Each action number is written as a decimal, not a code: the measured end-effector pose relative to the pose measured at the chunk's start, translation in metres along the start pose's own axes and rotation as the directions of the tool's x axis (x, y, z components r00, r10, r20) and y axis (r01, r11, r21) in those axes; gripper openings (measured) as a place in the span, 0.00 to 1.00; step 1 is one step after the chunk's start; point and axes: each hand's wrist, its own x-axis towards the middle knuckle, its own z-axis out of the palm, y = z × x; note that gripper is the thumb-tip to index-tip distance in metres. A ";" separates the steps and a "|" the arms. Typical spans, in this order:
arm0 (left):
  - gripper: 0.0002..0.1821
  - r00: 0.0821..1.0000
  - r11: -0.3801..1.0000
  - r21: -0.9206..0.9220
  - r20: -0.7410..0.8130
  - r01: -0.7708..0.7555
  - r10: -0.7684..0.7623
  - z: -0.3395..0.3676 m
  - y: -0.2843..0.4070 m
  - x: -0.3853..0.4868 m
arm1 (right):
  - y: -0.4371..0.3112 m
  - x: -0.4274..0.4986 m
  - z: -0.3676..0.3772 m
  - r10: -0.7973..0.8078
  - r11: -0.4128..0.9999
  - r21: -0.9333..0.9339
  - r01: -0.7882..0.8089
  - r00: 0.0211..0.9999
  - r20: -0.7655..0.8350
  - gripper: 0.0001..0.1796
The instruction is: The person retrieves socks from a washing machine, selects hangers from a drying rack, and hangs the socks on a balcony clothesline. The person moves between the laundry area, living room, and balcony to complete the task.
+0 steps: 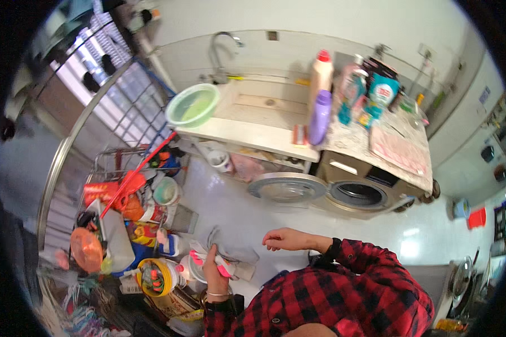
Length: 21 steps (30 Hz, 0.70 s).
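My left hand point(216, 274) is low in the middle of the view, gripping a blurred bundle of grey, white and bright pink pieces point(225, 266). Motion blur hides exactly what these are. My right hand point(284, 239) hovers over the floor with its fingers curled together, and nothing shows in it. Beyond it, a front-loading washing machine point(327, 165) has its round glass door point(287, 188) swung wide. Just left of my left hand stand a yellow-rimmed bucket point(165, 290) filled with small items and a white tub point(192, 269).
Behind the washer door, a stone sink point(257, 110) carries a pale green basin point(213, 89). A purple bottle point(320, 118), other cleaning bottles and a folded pink cloth point(398, 151) stand on the counter. Buckets, an orange bowl point(86, 250) and a red pole point(139, 172) crowd the left by a metal railing point(52, 181).
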 end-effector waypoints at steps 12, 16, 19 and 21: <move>0.16 0.836 0.604 0.647 0.546 -0.465 0.058 0.184 -0.157 0.042 | 0.067 -0.199 -0.153 0.111 0.982 -0.107 -0.155 0.935 -0.336 0.14; 0.13 0.881 0.823 0.562 0.341 0.089 -0.328 0.238 -0.199 0.085 | 0.082 -0.244 -0.156 0.063 0.991 -0.054 -0.119 0.796 -0.602 0.14; 0.12 0.841 0.722 0.666 0.272 0.186 -0.468 0.261 -0.234 0.105 | 0.089 -0.278 -0.137 0.120 0.992 0.069 -0.105 0.644 -0.755 0.14; 0.09 0.818 0.626 0.769 0.276 0.127 -0.505 0.266 -0.252 0.116 | 0.094 -0.298 -0.114 0.157 0.987 0.110 -0.120 0.524 -0.837 0.13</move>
